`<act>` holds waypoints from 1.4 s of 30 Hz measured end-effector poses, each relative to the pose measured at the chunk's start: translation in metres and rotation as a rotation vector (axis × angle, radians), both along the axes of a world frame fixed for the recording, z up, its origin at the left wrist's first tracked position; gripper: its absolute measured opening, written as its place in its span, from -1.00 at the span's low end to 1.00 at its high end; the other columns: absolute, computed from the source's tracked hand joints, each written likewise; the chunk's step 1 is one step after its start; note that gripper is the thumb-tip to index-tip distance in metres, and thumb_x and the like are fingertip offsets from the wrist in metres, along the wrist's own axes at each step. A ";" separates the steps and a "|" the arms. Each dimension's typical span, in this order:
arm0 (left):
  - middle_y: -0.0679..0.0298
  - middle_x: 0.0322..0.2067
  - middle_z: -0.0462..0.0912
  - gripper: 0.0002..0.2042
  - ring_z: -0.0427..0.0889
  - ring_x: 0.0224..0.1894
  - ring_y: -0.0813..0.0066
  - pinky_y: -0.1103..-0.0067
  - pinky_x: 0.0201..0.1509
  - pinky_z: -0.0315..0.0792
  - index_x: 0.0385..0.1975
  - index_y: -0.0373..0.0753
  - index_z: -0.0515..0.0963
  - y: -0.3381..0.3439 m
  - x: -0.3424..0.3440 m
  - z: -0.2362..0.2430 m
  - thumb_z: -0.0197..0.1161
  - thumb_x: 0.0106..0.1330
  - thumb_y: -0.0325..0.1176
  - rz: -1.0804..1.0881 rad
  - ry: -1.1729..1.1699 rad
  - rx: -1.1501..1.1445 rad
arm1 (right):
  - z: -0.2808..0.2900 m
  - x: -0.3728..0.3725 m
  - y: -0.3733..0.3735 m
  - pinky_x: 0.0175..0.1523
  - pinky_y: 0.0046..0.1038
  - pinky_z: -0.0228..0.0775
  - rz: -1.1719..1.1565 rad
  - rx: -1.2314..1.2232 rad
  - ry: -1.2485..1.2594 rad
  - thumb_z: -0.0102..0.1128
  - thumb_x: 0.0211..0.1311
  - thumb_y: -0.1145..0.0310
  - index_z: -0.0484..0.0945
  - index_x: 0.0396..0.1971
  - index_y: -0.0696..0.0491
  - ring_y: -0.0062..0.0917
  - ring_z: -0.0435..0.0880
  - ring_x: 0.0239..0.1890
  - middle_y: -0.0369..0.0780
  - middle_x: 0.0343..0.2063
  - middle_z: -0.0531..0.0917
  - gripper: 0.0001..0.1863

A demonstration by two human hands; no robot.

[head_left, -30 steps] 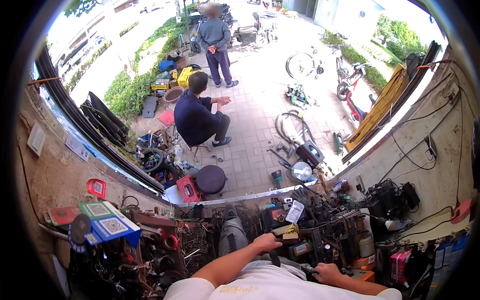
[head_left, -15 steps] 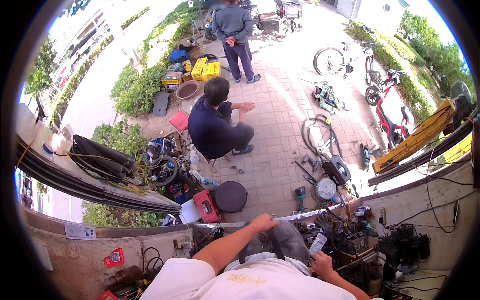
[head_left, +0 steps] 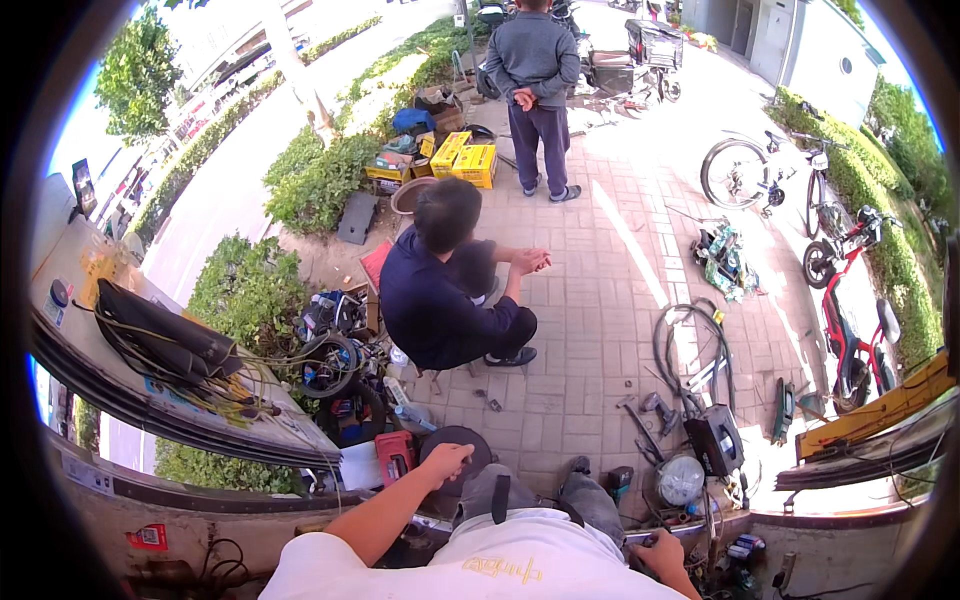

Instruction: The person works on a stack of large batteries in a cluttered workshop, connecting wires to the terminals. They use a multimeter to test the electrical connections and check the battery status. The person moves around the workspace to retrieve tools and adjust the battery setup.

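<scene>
My left hand [head_left: 448,463] is closed, its fingers curled with nothing seen in them. It hovers in front of the round dark stool [head_left: 470,448], which it partly covers. Beside it is a red plastic case [head_left: 395,458]. Low at the right, by my thigh, my right hand [head_left: 660,553] has its fingers curled in, and nothing shows in it. Close to that hand lie a cordless drill [head_left: 619,482], partly hidden by my leg, and a round pale metal part [head_left: 681,481]. My legs in grey trousers [head_left: 597,505] stand between the hands.
A person in dark clothes [head_left: 440,300] sits low ahead at left; another person [head_left: 535,75] stands farther off. Tools, a looped hose [head_left: 660,335] and a black box [head_left: 714,440] lie on the paving at right. A bicycle [head_left: 740,172] and a red scooter [head_left: 842,330] stand beyond.
The view has shifted forward and left. My left hand has moved from my knee to beside the stool. The pale packet my right hand held is no longer in view.
</scene>
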State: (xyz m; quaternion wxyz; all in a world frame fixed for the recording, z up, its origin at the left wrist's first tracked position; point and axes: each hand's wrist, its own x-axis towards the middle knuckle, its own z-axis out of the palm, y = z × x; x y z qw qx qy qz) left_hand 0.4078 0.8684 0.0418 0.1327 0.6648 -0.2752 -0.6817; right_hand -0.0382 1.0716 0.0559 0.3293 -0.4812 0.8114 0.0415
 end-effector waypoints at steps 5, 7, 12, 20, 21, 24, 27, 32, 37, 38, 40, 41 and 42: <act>0.34 -0.70 0.27 -0.70 0.27 -0.65 0.46 0.53 -0.60 0.23 -0.66 -0.15 0.33 -0.047 -0.014 -0.172 0.02 0.29 -0.17 0.802 0.140 0.254 | -0.203 -0.135 -0.093 -0.20 -0.24 0.43 -0.208 -0.087 -0.017 0.29 -0.33 0.23 0.57 -0.47 0.19 -0.12 0.60 -0.33 0.02 -0.50 0.61 -0.63; 0.28 -0.63 0.34 -0.71 0.37 -0.54 0.40 0.47 -0.46 0.34 -0.62 -0.18 0.35 -0.059 -0.054 -0.173 -0.03 0.32 -0.19 0.828 0.278 0.349 | -0.224 -0.158 -0.128 -0.23 -0.32 0.44 -0.163 -0.149 -0.037 0.26 -0.30 0.30 0.58 -0.47 0.22 -0.20 0.63 -0.38 0.00 -0.52 0.62 -0.66; 0.18 -0.48 0.46 -0.78 0.48 -0.36 0.30 0.37 -0.18 0.47 -0.43 -0.30 0.40 -0.203 -0.132 -0.125 -0.11 0.36 -0.31 0.734 0.610 0.180 | -0.197 -0.167 -0.310 -0.13 -0.35 0.44 -0.102 -0.201 -0.189 0.27 -0.29 0.26 0.61 -0.49 0.17 -0.25 0.64 -0.34 -0.03 -0.48 0.63 -0.68; 0.14 -0.34 0.50 -0.80 0.52 -0.22 0.31 0.44 -0.08 0.49 -0.30 -0.38 0.41 -0.399 -0.315 -0.146 -0.11 0.34 -0.38 0.226 0.836 0.273 | -0.144 -0.147 -0.530 -0.46 -0.43 0.40 -0.467 -0.294 -0.596 0.18 -0.01 0.26 0.54 -0.39 0.23 -0.46 0.56 -0.60 -0.11 -0.52 0.60 -0.69; 0.14 -0.33 0.50 -0.79 0.52 -0.22 0.33 0.45 -0.08 0.48 -0.28 -0.39 0.42 -0.424 -0.353 -0.134 -0.09 0.33 -0.37 0.144 0.858 0.295 | -0.144 -0.153 -0.535 -0.54 -0.48 0.35 -0.620 -0.343 -0.764 0.16 0.01 0.28 0.53 -0.40 0.23 -0.52 0.53 -0.64 -0.13 -0.56 0.58 -0.72; 0.16 -0.31 0.52 -0.77 0.52 -0.21 0.36 0.49 -0.05 0.45 -0.24 -0.40 0.44 -0.451 -0.443 -0.085 -0.03 0.31 -0.34 -0.060 0.874 0.377 | -0.131 -0.165 -0.517 -0.64 -0.54 0.27 -1.045 -0.398 -1.134 0.14 0.04 0.37 0.48 -0.48 0.21 -0.61 0.47 -0.71 -0.19 -0.63 0.54 -0.81; 0.16 -0.29 0.52 -0.76 0.52 -0.19 0.35 0.49 -0.03 0.44 -0.19 -0.40 0.43 -0.460 -0.506 -0.074 -0.01 0.30 -0.35 -0.286 0.880 0.442 | -0.090 -0.175 -0.490 -0.64 -0.53 0.28 -1.430 -0.591 -1.478 0.16 0.11 0.37 0.46 -0.36 0.14 -0.59 0.46 -0.70 -0.22 -0.58 0.53 -0.83; 0.21 -0.31 0.50 -0.81 0.46 -0.28 0.43 0.54 -0.16 0.41 -0.22 -0.35 0.44 -0.379 -0.570 -0.072 0.06 0.27 -0.38 -0.597 0.780 0.590 | -0.096 -0.154 -0.381 -0.63 -0.54 0.32 -1.756 -0.915 -1.519 0.19 0.09 0.35 0.42 -0.46 0.11 -0.59 0.48 -0.66 -0.25 -0.62 0.48 -0.82; 0.30 -0.38 0.44 -0.86 0.34 -0.45 0.57 0.66 -0.39 0.30 -0.20 -0.30 0.39 -0.252 -0.571 -0.095 0.02 0.29 -0.44 -0.917 0.668 0.641 | -0.116 -0.105 -0.267 -0.63 -0.55 0.27 -2.012 -1.085 -1.632 0.17 0.13 0.27 0.46 -0.45 0.06 -0.59 0.44 -0.69 -0.28 -0.63 0.49 -0.82; 0.32 -0.39 0.43 -0.86 0.34 -0.47 0.59 0.68 -0.42 0.30 -0.19 -0.30 0.39 -0.224 -0.567 -0.099 0.00 0.30 -0.44 -0.967 0.624 0.638 | -0.116 -0.093 -0.238 -0.63 -0.56 0.26 -1.990 -1.258 -1.732 0.17 0.14 0.27 0.47 -0.45 0.07 -0.59 0.44 -0.69 -0.28 -0.63 0.50 -0.82; 0.32 -0.41 0.43 -0.88 0.33 -0.50 0.61 0.72 -0.46 0.27 -0.22 -0.28 0.40 -0.164 -0.552 -0.102 -0.03 0.32 -0.42 -1.034 0.500 0.689 | -0.108 -0.066 -0.184 -0.63 -0.55 0.24 -1.992 -1.559 -1.828 0.19 0.12 0.25 0.48 -0.45 0.07 -0.59 0.43 -0.70 -0.27 -0.63 0.52 -0.80; 0.32 -0.41 0.43 -0.87 0.33 -0.48 0.60 0.70 -0.45 0.28 -0.24 -0.27 0.40 -0.140 -0.543 -0.104 -0.04 0.33 -0.40 -1.056 0.509 0.797 | -0.107 -0.050 -0.159 -0.63 -0.55 0.24 -1.987 -1.535 -1.784 0.19 0.12 0.25 0.48 -0.43 0.07 -0.59 0.44 -0.69 -0.27 -0.62 0.52 -0.80; 0.33 -0.42 0.43 -0.87 0.34 -0.47 0.59 0.69 -0.43 0.29 -0.26 -0.27 0.40 -0.115 -0.535 -0.111 -0.05 0.34 -0.37 -1.066 0.516 0.910 | -0.107 -0.034 -0.133 -0.63 -0.55 0.24 -1.986 -1.498 -1.733 0.19 0.12 0.24 0.48 -0.42 0.08 -0.60 0.44 -0.68 -0.27 -0.61 0.53 -0.79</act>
